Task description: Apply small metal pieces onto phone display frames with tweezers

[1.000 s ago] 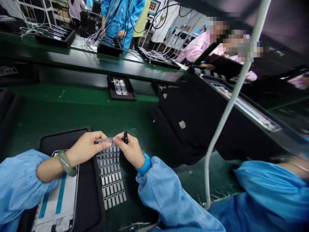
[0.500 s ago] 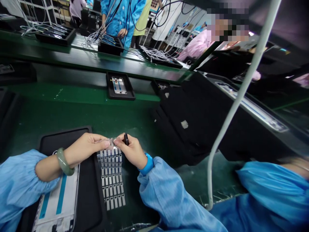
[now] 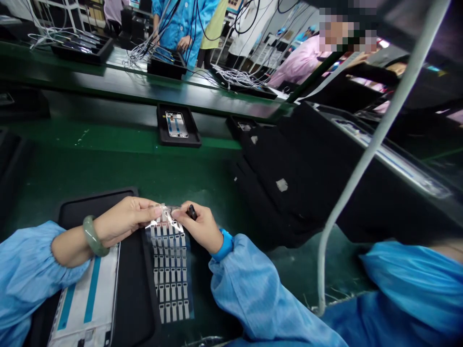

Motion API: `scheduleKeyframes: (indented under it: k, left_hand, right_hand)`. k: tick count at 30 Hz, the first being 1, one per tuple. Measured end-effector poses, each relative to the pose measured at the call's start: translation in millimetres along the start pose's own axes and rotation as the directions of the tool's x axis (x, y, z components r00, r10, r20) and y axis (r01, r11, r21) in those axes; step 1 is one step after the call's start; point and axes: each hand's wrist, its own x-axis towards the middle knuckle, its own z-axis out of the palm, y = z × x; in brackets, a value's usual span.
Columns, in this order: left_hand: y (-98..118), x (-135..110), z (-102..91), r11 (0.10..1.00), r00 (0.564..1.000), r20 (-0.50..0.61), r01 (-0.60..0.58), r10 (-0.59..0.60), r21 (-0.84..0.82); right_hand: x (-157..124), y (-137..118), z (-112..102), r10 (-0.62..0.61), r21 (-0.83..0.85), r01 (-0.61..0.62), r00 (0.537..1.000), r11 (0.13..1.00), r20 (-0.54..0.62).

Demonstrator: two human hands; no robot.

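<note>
A clear sheet of small grey-white adhesive pieces (image 3: 172, 274) hangs down from between my hands, its rows running toward me. My left hand (image 3: 139, 217), with a green bangle at the wrist, pinches its upper left edge. At the upper right edge, the thumb and finger of my right hand (image 3: 198, 224) are closed on the sheet. A short black stick-like tool (image 3: 191, 212) pokes out of the same right hand; its other end is hidden. Under my left forearm a silver phone frame (image 3: 87, 299) with blue strips lies in a black tray (image 3: 135, 289).
Another phone frame lies in a small black tray (image 3: 195, 140) farther off on the green bench (image 3: 119, 168). Stacked black trays (image 3: 275, 202) rise on the right. A thick pale cable (image 3: 347, 188) hangs in front of them. Co-workers stand beyond the bench; a blue sleeve (image 3: 415, 274) shows at right.
The sheet hangs flatter and a little lower, its lower end shifted slightly right. My right hand has moved slightly right. The view has also shifted a little.
</note>
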Motion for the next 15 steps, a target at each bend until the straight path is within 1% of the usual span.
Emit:
scheduleKeyframes:
  k: [1, 3, 9, 12, 15]
  left_hand:
    - [-0.7, 0.5, -0.6, 1.0, 1.0, -0.004, 0.009, -0.01, -0.008]
    - [-1.5, 1.8, -2.1, 0.999, 0.999, -0.009, 0.036, -0.036, -0.024]
    - [-0.8, 5.1, -7.3, 0.998, 0.998, -0.012, 0.055, -0.055, -0.012]
    - [-1.7, 6.4, -8.6, 0.999, 0.999, -0.017, 0.028, -0.028, 0.041]
    - [-2.7, 7.9, -5.7, 0.991, 0.996, -0.055, -0.057, 0.064, 0.122]
  right_hand:
    - [-0.2, 0.4, 1.1, 0.027, 0.045, -0.027, 1.0, 0.999, 0.002]
    - [-0.5, -0.2, 2.0, 0.041, 0.098, -0.044, 0.999, 0.994, 0.028]
    - [3.8, -3.3, -1.8, -0.063, 0.054, 0.059, 0.994, 0.997, 0.09]
    - [6.6, -1.2, -2.5, -0.071, 0.034, 0.068, 0.992, 0.997, 0.107]
    - [6.1, 0.1, -6.3, -0.058, -0.022, 0.06, 0.997, 0.998, 0.051]
